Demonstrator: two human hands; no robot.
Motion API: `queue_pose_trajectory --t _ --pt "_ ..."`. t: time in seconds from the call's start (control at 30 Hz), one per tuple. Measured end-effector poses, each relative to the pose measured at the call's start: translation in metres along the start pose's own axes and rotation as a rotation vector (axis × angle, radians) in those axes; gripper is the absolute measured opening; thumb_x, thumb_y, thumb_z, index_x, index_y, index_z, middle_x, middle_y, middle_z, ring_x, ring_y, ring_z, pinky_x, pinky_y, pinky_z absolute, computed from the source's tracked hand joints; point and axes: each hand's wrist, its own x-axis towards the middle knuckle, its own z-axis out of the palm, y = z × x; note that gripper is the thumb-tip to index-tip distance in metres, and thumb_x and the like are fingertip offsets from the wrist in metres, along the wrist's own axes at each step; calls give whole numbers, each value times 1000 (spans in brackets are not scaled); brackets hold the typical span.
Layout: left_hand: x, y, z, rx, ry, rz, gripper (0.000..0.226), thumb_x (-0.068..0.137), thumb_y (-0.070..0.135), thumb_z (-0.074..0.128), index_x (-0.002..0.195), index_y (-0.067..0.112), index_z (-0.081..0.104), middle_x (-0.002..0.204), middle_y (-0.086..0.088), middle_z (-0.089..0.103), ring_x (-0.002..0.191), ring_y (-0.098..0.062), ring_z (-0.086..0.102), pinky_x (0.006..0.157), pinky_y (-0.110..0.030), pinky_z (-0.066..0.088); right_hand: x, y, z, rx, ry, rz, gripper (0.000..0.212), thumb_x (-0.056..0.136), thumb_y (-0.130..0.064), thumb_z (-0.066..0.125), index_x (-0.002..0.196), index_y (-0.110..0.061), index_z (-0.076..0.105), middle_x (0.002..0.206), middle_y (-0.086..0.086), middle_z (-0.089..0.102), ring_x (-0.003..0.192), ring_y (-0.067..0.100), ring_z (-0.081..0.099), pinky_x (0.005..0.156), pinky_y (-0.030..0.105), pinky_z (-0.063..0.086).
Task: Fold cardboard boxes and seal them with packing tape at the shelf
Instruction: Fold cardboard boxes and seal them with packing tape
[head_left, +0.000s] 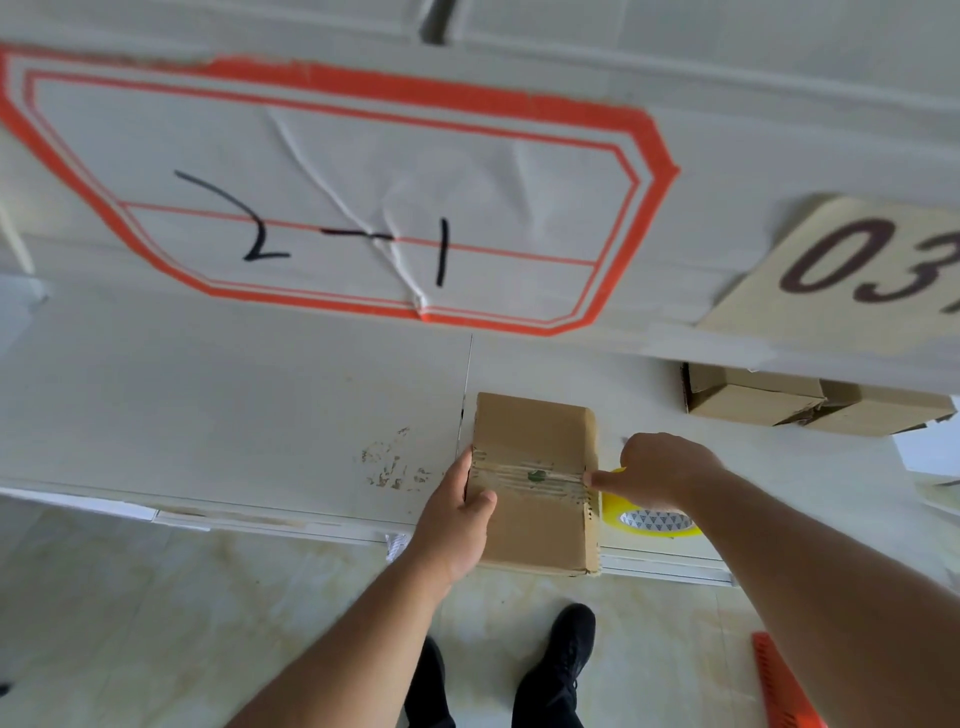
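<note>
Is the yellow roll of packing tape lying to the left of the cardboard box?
No, the tape roll lies on the shelf right of the cardboard box, partly beneath the right hand.

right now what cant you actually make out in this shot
- Tape roll, head view: mostly hidden under the right hand and forearm.
- Cardboard box: its left side is covered by the left hand; the far faces are turned away.
- Number card: last digit cut off by the right edge.
- Boxes under the shelf: tops hidden by the shelf.
</note>
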Motion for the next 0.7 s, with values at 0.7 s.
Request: queue_pose_trajectory --t 0.7 --pt "-1 -42 -47 -580 72 -79 28 108 25 51 123 16 74 121 -7 75 115 -26 69 100 -46 52 -37 -64 -50 166 -24 -193 66 85 -83 47 119 -29 66 131 -7 62 120 20 56 93 38 45"
